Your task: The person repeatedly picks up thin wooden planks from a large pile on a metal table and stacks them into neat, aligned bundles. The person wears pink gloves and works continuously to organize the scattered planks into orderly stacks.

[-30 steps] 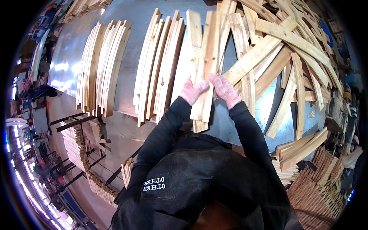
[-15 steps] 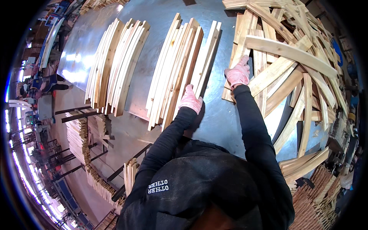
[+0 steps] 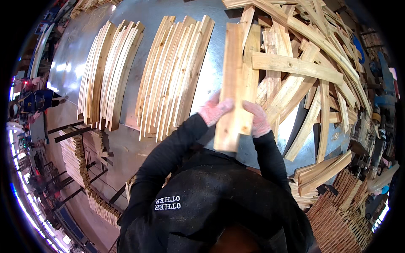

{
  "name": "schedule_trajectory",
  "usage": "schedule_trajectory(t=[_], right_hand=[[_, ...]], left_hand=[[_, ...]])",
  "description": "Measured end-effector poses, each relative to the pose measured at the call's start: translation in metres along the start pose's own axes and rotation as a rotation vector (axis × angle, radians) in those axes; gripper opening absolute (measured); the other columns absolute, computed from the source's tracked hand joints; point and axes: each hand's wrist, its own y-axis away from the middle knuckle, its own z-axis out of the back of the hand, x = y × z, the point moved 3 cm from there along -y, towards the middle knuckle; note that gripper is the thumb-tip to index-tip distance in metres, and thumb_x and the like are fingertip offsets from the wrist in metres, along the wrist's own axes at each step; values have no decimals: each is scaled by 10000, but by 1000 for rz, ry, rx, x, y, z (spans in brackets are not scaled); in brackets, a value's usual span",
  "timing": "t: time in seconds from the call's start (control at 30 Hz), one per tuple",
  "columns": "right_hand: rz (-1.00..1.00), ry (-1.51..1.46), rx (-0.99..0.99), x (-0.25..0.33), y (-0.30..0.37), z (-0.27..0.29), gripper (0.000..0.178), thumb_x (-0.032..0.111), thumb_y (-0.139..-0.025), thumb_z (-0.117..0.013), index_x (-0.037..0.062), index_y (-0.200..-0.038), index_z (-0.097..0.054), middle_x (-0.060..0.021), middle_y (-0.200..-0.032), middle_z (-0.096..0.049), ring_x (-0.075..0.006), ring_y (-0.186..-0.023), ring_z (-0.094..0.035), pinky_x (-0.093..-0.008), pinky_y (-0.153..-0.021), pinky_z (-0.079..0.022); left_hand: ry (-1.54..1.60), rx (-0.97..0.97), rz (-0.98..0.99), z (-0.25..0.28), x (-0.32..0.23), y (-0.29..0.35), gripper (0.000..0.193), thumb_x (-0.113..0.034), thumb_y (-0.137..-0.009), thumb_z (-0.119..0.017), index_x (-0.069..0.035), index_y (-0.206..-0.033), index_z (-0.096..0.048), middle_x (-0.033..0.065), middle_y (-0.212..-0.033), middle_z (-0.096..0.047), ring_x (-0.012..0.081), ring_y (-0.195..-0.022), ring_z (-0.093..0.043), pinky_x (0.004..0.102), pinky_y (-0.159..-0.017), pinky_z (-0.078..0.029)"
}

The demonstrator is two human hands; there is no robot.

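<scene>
Two pale wooden boards are held up lengthwise in front of me, overlapping side by side. The left board reaches lower than the right board. My left hand, in a pink-and-white glove, is closed on the left board's edge with its thumb on the face. My right hand, gloved alike, grips the right board's outer edge; some of its fingers are hidden behind the wood. Left of my hands, a row of boards on edge stands on the metal table.
A jumbled heap of loose boards covers the table's right side. Farther left stands another grouped row of boards. Stacked wood sits on racks below left, with more stacks at lower right. Another person is at the far left.
My left hand has left the row, and my right hand has come back from the heap. Two boards are now held between them. The row's right-hand board now stands close against the others.
</scene>
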Motion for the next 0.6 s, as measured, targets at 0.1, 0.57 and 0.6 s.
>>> schedule_trajectory(t=[0.1,0.57,0.6], right_hand=[[-288,-401,-129,-10,-5,-13,319,186,-865,-681,-29,-1098,-642,-137,-999,-691,-182,-931,-668,-311,-834,-536],[-274,-232,-186,-80,73,-61,262,75,-884,-669,21,-1116,-559,-74,-983,-631,-175,-836,-640,-331,-752,-559],[-255,-272,-202,-70,66,-72,262,78,-884,-672,22,-1113,-559,-72,-979,-632,-170,-830,-639,-325,-748,-558]], left_hand=[[150,-14,382,-14,-16,2,568,-239,-846,-737,64,-1271,-512,164,-1159,-633,188,-984,-613,304,-892,-498],[-1487,-729,-56,85,4,56,832,-428,-760,-735,-32,-1403,-387,233,-1295,-495,394,-1130,-540,483,-929,-448],[-1563,-822,-140,92,14,56,873,-453,-714,-762,-21,-1387,-412,241,-1351,-454,399,-1198,-482,504,-985,-393]])
